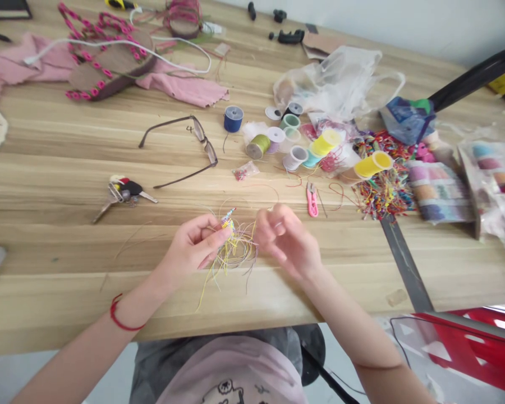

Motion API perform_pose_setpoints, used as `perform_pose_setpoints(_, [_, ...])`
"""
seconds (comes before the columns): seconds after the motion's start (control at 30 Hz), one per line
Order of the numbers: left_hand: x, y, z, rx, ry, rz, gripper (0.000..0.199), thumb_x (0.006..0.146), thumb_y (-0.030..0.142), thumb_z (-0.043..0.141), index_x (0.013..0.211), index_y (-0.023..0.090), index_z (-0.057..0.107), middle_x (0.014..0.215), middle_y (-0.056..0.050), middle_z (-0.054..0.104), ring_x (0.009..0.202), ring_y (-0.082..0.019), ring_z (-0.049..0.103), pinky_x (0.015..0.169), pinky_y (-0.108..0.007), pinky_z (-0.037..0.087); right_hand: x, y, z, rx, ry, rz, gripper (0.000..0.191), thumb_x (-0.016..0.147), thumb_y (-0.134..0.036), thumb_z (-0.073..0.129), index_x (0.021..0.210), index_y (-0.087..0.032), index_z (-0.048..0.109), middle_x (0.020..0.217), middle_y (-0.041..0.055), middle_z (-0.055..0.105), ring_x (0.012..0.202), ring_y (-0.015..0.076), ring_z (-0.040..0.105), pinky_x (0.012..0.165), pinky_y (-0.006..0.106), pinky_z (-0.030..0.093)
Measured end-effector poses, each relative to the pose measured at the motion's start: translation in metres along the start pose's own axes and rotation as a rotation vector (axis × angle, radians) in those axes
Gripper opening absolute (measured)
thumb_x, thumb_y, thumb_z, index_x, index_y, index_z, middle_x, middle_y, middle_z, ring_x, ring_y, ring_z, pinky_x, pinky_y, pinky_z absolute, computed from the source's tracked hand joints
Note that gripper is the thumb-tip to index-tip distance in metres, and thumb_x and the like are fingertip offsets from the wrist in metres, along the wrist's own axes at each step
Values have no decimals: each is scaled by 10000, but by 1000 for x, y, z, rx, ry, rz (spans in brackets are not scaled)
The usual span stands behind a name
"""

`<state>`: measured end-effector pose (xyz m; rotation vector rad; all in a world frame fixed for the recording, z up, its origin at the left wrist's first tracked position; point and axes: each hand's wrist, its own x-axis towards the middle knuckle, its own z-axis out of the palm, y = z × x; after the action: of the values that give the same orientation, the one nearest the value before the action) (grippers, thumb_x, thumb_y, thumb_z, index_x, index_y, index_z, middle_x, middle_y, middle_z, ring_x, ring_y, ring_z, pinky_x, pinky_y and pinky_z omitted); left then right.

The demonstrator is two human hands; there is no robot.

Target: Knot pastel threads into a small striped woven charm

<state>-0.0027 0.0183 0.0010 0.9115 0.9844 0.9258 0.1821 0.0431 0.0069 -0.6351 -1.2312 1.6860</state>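
At the centre of the frame, my left hand (pixel 197 244) pinches a small, multicoloured knotted piece (pixel 228 221), its loose threads (pixel 232 245) fanning out below it over the surface (pixel 67 241). My right hand (pixel 289 238), just to the right, is half curled; it is blurred, and I cannot tell whether it grips anything. Pink snips (pixel 312 202) lie right of centre, glasses (pixel 210 152) left of upper centre, thread spools (pixel 295 159) towards the upper right.

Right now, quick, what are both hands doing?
Left hand: closed, pinching the knotted thread piece.
Right hand: partly curled; can't tell whether it holds anything.
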Motion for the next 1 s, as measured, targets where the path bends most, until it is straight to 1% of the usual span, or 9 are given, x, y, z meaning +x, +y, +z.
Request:
perform_pose_setpoints(0.07, [0, -1, -1, -4, -15, -3, 400, 784, 499, 690, 646, 209, 452, 353, 122, 346, 283, -28, 215, 309, -158, 133, -4, 2, 4, -193, 35, -23, 216, 902, -355, 596, 747, -215, 537, 771, -10, 586, 445, 53, 424, 390, 214, 337])
perform_pose_setpoints(0.13, [0, -2, -1, 9, -24, -4, 392, 800, 503, 673, 656, 206, 462, 354, 121, 346, 289, -30, 219, 317, -160, 144, -8, 5, 9, -401, 92, -97, 108, 870, -272, 644, 789, -205, 618, 844, 28, 645, 606, 95, 548, 487, 229, 429])
perform_pose_setpoints(0.17, [0, -2, -1, 14, -23, -2, 385, 807, 501, 668, 663, 205, 468, 357, 121, 348, 291, -30, 221, 320, -161, 148, -9, 6, 11, -495, 116, -142, 76, 860, -239, 653, 796, -202, 635, 850, 36, 656, 652, 108, 564, 518, 237, 447])
perform_pose_setpoints(0.23, [0, -3, -1, 12, -17, 4, 373, 816, 498, 661, 678, 204, 477, 357, 122, 351, 292, -31, 221, 324, -163, 150, -11, 8, 13, -641, 133, -243, 31, 846, -186, 661, 821, -201, 649, 841, 38, 669, 639, 106, 558, 509, 235, 443])
perform_pose_setpoints(0.33, [0, -4, -1, -5, -13, 6, 353, 816, 496, 665, 709, 205, 497, 347, 126, 354, 285, -32, 215, 323, -166, 138, -12, 11, 14, -793, 124, -360, 88, 831, -131, 668, 878, -204, 651, 844, 40, 686, 612, 100, 561, 476, 221, 435])
perform_pose_setpoints(0.43, [0, -5, -2, -23, -24, -6, 323, 808, 489, 680, 764, 203, 536, 346, 129, 365, 283, -32, 217, 322, -168, 128, -12, 14, 14, -855, 92, -424, 131, 833, -95, 653, 909, -200, 636, 834, 45, 692, 648, 108, 599, 490, 214, 462])
perform_pose_setpoints(0.63, [0, -5, -3, 19, -2, -30, 277, 809, 442, 694, 914, 199, 612, 341, 129, 394, 275, -33, 227, 329, -178, 132, -12, 15, 14, -880, 88, -425, 111, 850, -110, 632, 902, -208, 622, 821, 40, 685, 691, 126, 625, 526, 230, 495])
perform_pose_setpoints(0.8, [0, -4, -5, 43, 17, -21, 259, 800, 436, 701, 919, 218, 628, 328, 129, 382, 264, -38, 226, 324, -192, 122, -12, 14, 13, -891, 89, -442, 123, 854, -110, 634, 923, -210, 623, 816, 39, 683, 705, 133, 630, 563, 247, 521])
perform_pose_setpoints(1.0, [0, -2, -5, 76, 39, -64, 318, 747, 490, 732, 895, 226, 635, 327, 126, 366, 260, -46, 226, 298, -196, 115, -10, 12, 9, -982, 60, -491, 134, 882, -94, 601, 959, -204, 607, 840, 54, 676, 747, 137, 629, 587, 247, 525])
